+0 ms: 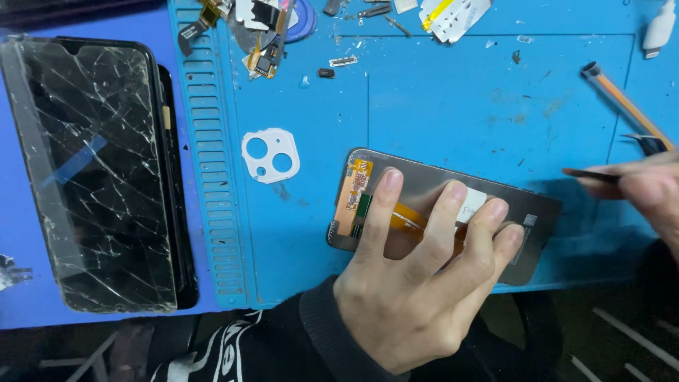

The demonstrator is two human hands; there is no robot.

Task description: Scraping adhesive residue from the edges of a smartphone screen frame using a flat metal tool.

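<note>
My left hand (pixel 417 276) lies flat, fingers spread, pressing on the grey back of a phone display panel (pixel 527 212) that rests face down on the blue work mat (pixel 438 106). An orange flex cable with a small circuit patch (pixel 356 191) runs along the panel's left end and under my fingers. At the right edge, my right hand (pixel 647 191) pinches a thin dark tool, a tweezers-like piece (pixel 590 174), its tip pointing left just above the panel's right corner.
A cracked phone screen (pixel 92 170) lies on a black phone body at the left. A white camera-lens frame (pixel 271 155) sits on the mat. Loose flex cables and small parts (pixel 262 35) litter the top; an orange-handled tool (pixel 626 102) lies at the right.
</note>
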